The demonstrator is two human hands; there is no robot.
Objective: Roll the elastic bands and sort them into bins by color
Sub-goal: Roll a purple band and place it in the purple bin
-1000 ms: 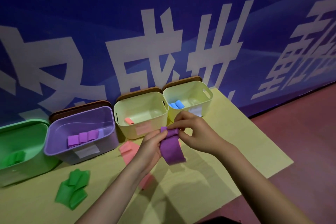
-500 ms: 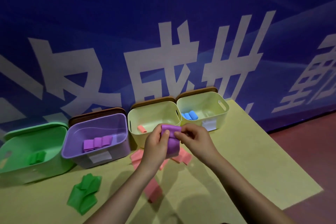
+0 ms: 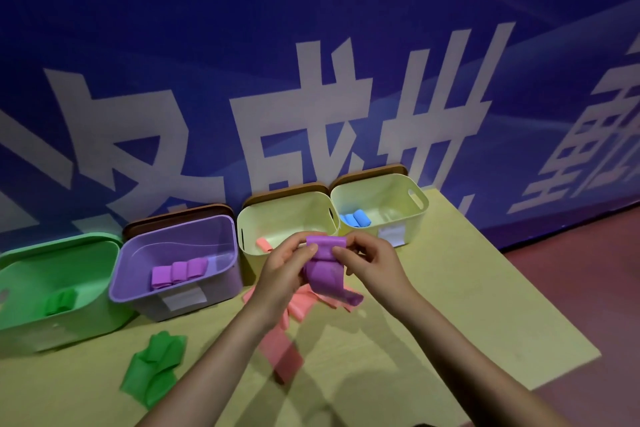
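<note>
A purple elastic band [image 3: 325,269] is held up over the table, its top end rolled and its tail hanging loose. My left hand [image 3: 285,274] pinches the roll from the left and my right hand [image 3: 372,262] pinches it from the right. Behind stand four bins: a green bin [image 3: 59,246], a purple bin [image 3: 180,224] with three purple rolls [image 3: 178,271], a cream bin [image 3: 287,208] with one pink roll [image 3: 265,244], and a second cream bin [image 3: 381,184] with blue rolls [image 3: 355,218]. Loose pink bands [image 3: 282,352] and green bands [image 3: 154,367] lie on the table.
The yellow table [image 3: 450,305] ends at the right, where a red floor [image 3: 588,288] begins. A blue wall [image 3: 311,45] with large white characters rises right behind the bins. Brown lids [image 3: 173,215] lean behind the bins.
Both hands have lifted the purple band a little toward the bins, and the rolled top has grown while the hanging tail has shortened. The camera has tilted.
</note>
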